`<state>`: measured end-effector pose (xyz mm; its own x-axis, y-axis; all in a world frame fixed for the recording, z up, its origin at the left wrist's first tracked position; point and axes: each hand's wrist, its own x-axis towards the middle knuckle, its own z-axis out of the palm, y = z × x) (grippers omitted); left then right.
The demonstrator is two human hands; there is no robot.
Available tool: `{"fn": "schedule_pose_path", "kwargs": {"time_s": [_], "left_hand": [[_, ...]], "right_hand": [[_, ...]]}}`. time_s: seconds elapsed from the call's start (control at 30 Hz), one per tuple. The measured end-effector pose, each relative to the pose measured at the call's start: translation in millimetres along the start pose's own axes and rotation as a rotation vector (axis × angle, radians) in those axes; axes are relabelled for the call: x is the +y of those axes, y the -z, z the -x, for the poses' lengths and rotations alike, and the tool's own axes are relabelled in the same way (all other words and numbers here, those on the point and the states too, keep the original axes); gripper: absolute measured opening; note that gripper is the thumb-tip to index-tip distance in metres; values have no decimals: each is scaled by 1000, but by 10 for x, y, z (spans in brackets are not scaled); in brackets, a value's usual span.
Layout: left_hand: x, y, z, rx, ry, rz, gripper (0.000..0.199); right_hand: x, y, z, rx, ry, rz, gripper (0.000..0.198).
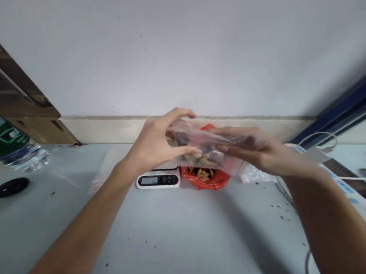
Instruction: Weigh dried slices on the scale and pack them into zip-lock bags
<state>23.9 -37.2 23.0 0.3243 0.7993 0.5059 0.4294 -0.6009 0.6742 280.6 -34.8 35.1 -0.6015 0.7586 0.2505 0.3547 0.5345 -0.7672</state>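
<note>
I hold a clear plastic bag (211, 158) up between my two hands, over the red plastic bag (209, 184) and just right of the digital scale (158, 180), clear of the tabletop (170, 235). My left hand (151, 145) pinches its left end, thumb across the front and fingers curved behind. My right hand (270, 154) grips the right end with thumb and fingers closed on the gathered film, though blur hides exactly how they meet.

What could go wrong, I think, is spilling: if the mouth is unsealed, which I can't tell, tipping that end down would let pieces slide out onto the scale or tabletop. Thin film could also slip if I pinch only a loose fold, or tear if my hands pull against each other.

The bag itself looks soft, creased and see-through, with a pinkish tint in places and glare along its upper edge. Pale tan and darker pieces lie along its lower part, rather like the brown dried slices (203, 174) in the red bag below.
</note>
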Motion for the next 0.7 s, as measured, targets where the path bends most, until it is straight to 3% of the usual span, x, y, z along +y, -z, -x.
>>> {"fn": "schedule_pose_path", "kwargs": {"time_s": [0.07, 0.1, 0.17, 0.2, 0.27, 0.33, 0.43, 0.5, 0.57, 0.63, 0.67, 0.7], "left_hand": [[41, -129, -53, 119, -40, -15, 52], [60, -178, -71, 118, -53, -24, 46], [92, -252, -84, 0, -63, -70, 27], [103, -285, -79, -99, -60, -104, 19], [110, -349, -56, -298, -36, -175, 12], [98, -408, -30, -437, 8, -241, 14], [70, -444, -6, -531, 46, -315, 17], [62, -417, 6, -584, 64, -326, 22], [57, -367, 26, -648, 81, -304, 19], [39, -322, 58, -710, 74, -296, 17], [21, -309, 77, -726, 59, -305, 18], [-1, -303, 94, -729, 43, -324, 15]], "right_hand": [[130, 93, 187, 250, -33, 52, 39], [208, 148, 288, 401, -48, 107, 39], [389, 247, 493, 676, -69, 338, 39], [490, 277, 590, 708, -72, 482, 46], [711, 268, 754, 644, -80, 768, 61], [929, 171, 867, 416, -146, 935, 63], [1139, -11, 927, 171, -348, 958, 63], [1132, -63, 896, 153, -385, 909, 74], [1005, -55, 810, 225, -302, 845, 70], [814, -38, 678, 278, -132, 759, 56], [719, -41, 600, 241, -38, 703, 51], [636, -56, 518, 114, 46, 664, 50]]}}
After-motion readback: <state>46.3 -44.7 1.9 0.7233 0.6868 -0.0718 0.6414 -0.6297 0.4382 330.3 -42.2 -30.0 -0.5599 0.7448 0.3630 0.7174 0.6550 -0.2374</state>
